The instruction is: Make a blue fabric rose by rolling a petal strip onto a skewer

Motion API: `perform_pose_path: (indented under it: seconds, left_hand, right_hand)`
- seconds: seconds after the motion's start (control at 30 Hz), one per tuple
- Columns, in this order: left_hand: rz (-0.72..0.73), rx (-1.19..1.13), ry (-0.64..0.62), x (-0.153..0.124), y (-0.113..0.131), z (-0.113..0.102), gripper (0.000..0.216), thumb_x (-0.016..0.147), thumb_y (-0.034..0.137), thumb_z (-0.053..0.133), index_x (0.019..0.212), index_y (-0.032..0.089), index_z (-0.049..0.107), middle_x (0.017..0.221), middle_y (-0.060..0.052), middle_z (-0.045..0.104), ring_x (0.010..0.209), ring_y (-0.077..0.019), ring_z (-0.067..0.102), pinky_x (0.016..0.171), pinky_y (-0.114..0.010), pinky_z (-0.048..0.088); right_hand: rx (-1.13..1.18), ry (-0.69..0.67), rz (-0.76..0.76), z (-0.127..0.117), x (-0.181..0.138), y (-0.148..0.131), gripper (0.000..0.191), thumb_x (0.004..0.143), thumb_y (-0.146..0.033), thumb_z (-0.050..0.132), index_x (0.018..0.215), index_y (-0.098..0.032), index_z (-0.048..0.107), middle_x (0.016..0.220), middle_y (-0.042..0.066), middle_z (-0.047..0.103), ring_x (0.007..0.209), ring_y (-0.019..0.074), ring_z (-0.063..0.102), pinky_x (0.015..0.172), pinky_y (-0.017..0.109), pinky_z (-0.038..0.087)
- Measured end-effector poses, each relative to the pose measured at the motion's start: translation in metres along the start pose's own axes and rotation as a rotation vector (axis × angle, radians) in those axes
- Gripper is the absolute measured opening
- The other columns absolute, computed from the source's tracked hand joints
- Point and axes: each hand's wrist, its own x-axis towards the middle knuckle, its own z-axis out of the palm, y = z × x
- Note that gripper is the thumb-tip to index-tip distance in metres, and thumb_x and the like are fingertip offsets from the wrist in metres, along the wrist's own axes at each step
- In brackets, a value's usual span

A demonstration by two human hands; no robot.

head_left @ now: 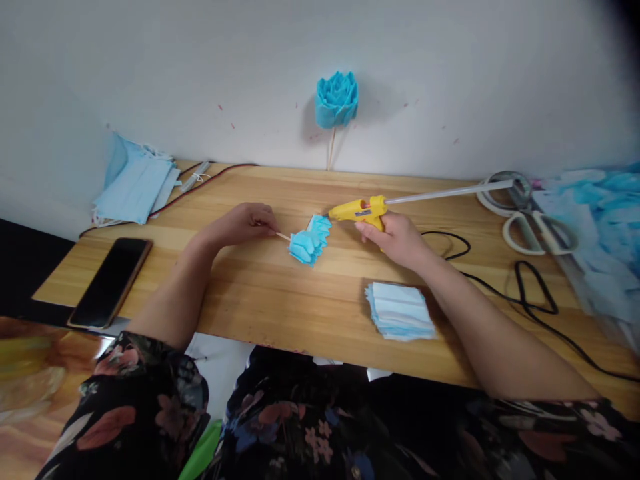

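My left hand point(255, 221) pinches the end of a thin wooden stick point(283, 236). On the stick's other end is a partly rolled blue fabric flower point(304, 247), with a zigzag-edged strip point(321, 230) spreading from it. My right hand point(393, 235) is closed around the handle of a yellow glue gun point(360, 210). Its nozzle is at the strip's upper right edge; I cannot tell whether they touch. A long clear glue stick point(450, 192) juts from the gun's back. Nearer me, below the right hand, lies a stack of pale blue and white cut squares point(401, 311).
A finished blue flower point(337, 100) on a stick leans against the wall. Face masks point(135, 183) lie at the back left, a phone point(111, 283) at the front left. White-handled scissors point(540, 233), tape rolls point(507, 192), a black cord point(500, 293) and blue scraps point(607, 233) occupy the right.
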Motion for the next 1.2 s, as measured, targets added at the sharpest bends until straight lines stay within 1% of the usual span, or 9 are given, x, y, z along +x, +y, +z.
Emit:
perform_pose_path:
  seconds: [0.23, 0.43, 0.67, 0.93, 1.2]
  left_hand:
    - [-0.01, 0.008, 0.002, 0.0, -0.001, 0.0, 0.021, 0.094, 0.036, 0.067, 0.088, 0.02, 0.079, 0.087, -0.005, 0.073, 0.081, -0.0171, 0.066, 0.075, -0.027, 0.049]
    - [-0.013, -0.001, 0.0, 0.0, -0.002, 0.001, 0.023, 0.095, 0.039, 0.067, 0.089, 0.02, 0.079, 0.088, -0.005, 0.072, 0.082, -0.0175, 0.066, 0.076, -0.028, 0.05]
    - [-0.009, -0.003, 0.001, 0.0, -0.002, 0.001, 0.022, 0.094, 0.037, 0.067, 0.088, 0.019, 0.079, 0.087, -0.005, 0.072, 0.081, -0.0168, 0.066, 0.074, -0.027, 0.048]
    - [-0.01, -0.026, 0.016, -0.001, -0.004, 0.002, 0.025, 0.093, 0.041, 0.068, 0.086, 0.019, 0.078, 0.086, -0.005, 0.072, 0.08, -0.0172, 0.065, 0.074, -0.028, 0.048]
    - [-0.01, -0.048, 0.023, 0.0, -0.004, 0.002, 0.027, 0.093, 0.043, 0.069, 0.085, 0.019, 0.078, 0.085, -0.006, 0.072, 0.08, -0.0175, 0.065, 0.073, -0.028, 0.048]
  right_hand:
    - [0.007, -0.018, 0.017, -0.004, -0.001, 0.002, 0.039, 0.093, -0.048, 0.058, 0.065, -0.021, 0.062, 0.064, 0.004, 0.061, 0.064, 0.0209, 0.059, 0.068, 0.035, 0.04]
    - [-0.023, -0.032, 0.033, -0.007, -0.002, 0.004, 0.039, 0.094, -0.047, 0.061, 0.065, -0.021, 0.062, 0.067, 0.005, 0.064, 0.067, 0.0213, 0.06, 0.068, 0.035, 0.04]
    - [-0.02, -0.049, 0.041, -0.009, -0.003, 0.003, 0.036, 0.094, -0.049, 0.062, 0.071, -0.021, 0.064, 0.065, 0.004, 0.065, 0.068, 0.0219, 0.063, 0.067, 0.034, 0.042]
    - [-0.09, -0.062, 0.018, -0.013, -0.004, 0.0, 0.035, 0.094, -0.048, 0.061, 0.072, -0.022, 0.064, 0.068, 0.004, 0.067, 0.068, 0.022, 0.063, 0.067, 0.034, 0.041]
    - [-0.229, -0.009, 0.028, -0.015, -0.006, -0.001, 0.03, 0.092, -0.051, 0.064, 0.081, -0.022, 0.068, 0.076, 0.006, 0.072, 0.068, 0.0238, 0.063, 0.066, 0.035, 0.041]
